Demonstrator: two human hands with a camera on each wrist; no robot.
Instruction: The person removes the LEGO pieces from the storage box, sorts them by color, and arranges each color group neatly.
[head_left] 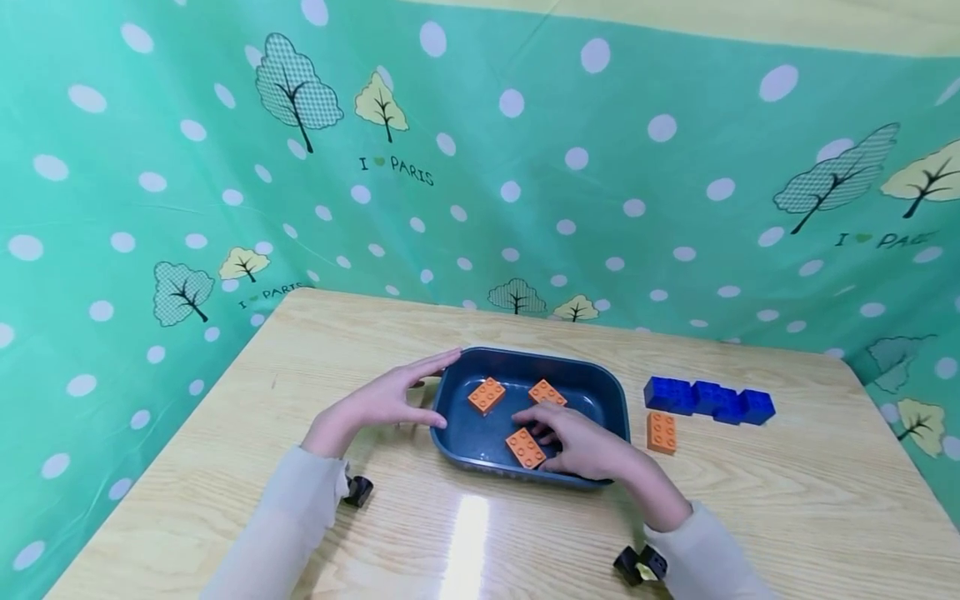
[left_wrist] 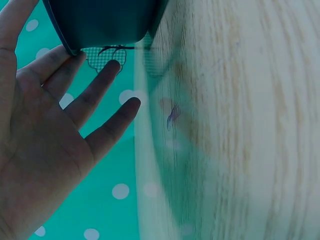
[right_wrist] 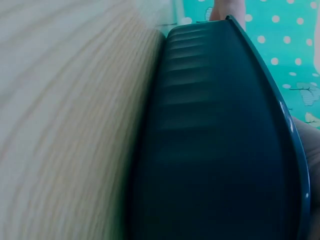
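Observation:
A dark blue rectangular tray (head_left: 480,461) with raised sides stands on the table. Three orange toy building bricks lie inside: one at the left (head_left: 487,395), another toward the back (head_left: 547,392), partly behind my right hand, and a third near the front (head_left: 525,448). At the tray's left end my left hand (head_left: 382,400) rests its spread fingers and thumb against the rim; the left wrist view shows the fingers (left_wrist: 102,90) extended beside the wall. My right hand (head_left: 588,442) reaches over the right side, fingers loosely bent, fingertips close beside the front brick. Contact there is unclear.
Right of the tray, another orange brick (head_left: 662,432) lies on the wooden table (head_left: 360,533). Behind it several blue bricks (head_left: 708,400) form a row. A green dotted cloth (head_left: 465,208) hangs at the table's back and left.

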